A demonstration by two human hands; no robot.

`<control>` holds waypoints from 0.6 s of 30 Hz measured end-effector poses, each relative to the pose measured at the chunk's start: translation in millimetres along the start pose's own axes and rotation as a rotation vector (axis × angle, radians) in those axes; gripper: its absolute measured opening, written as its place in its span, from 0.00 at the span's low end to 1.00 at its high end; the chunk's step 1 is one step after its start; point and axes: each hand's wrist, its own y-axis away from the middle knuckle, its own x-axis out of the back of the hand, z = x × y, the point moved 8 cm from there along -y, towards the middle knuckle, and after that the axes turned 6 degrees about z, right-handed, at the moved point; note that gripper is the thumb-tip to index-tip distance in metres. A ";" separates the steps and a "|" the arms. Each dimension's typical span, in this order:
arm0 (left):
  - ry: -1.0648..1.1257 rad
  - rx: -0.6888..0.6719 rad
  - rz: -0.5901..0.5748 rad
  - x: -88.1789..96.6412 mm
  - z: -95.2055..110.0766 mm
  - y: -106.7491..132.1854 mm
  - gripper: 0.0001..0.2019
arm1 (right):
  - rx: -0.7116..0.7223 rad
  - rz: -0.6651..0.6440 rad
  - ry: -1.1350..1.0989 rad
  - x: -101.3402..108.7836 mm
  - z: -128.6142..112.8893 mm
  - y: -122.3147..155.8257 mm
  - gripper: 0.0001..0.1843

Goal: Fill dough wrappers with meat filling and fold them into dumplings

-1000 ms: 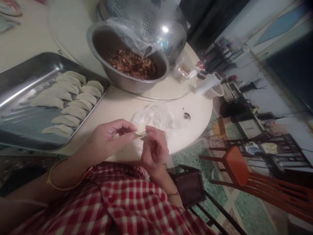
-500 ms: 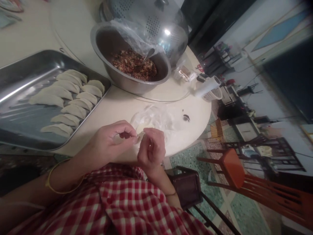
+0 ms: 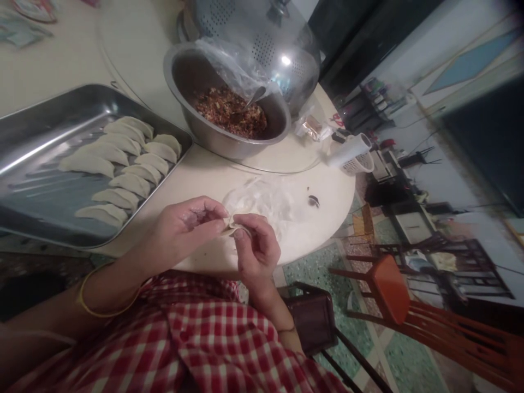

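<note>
A pale dumpling (image 3: pixel 231 229), its edge partly folded, is pinched between my two hands above the table's near edge. My left hand (image 3: pixel 184 232) grips one end with thumb and forefinger. At the other end my right hand (image 3: pixel 257 243) presses the dough between its thumb and fingers. Much of the dumpling is covered by the fingers. Just beyond the hands a crumpled clear plastic bag (image 3: pixel 266 199) lies on the table. Finished-looking dumplings (image 3: pixel 131 185) lie in two rows in a metal tray (image 3: pixel 24 117) to the left.
A steel bowl (image 3: pixel 229 144) of minced filling (image 3: pixel 229 112) with a spoon (image 3: pixel 256 97) stands beyond my hands. Behind it is a perforated metal dome (image 3: pixel 301 60). A white roll (image 3: pixel 352 150) and a basket (image 3: pixel 360 164) sit near the right edge. An orange chair (image 3: pixel 391 289) stands on the floor.
The fingers of both hands have shifted along the dough, and its folded edge shows more now. My right thumb has come up against it. The view has moved slightly.
</note>
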 end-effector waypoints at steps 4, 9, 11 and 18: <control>-0.150 -0.140 -0.015 2.3 9.7 1.8 0.07 | 0.013 0.004 0.000 -0.9 -0.6 0.0 0.13; -0.365 -0.213 -0.016 6.9 16.1 1.7 0.06 | 0.043 -0.003 0.032 -1.6 -2.9 0.2 0.13; -0.435 -0.195 -0.016 9.9 12.2 1.1 0.07 | 0.049 -0.007 0.051 -1.5 -3.8 0.1 0.13; -0.350 -0.081 -0.118 7.1 3.8 -6.9 0.09 | 0.086 -0.077 0.123 -5.6 -6.8 -0.2 0.13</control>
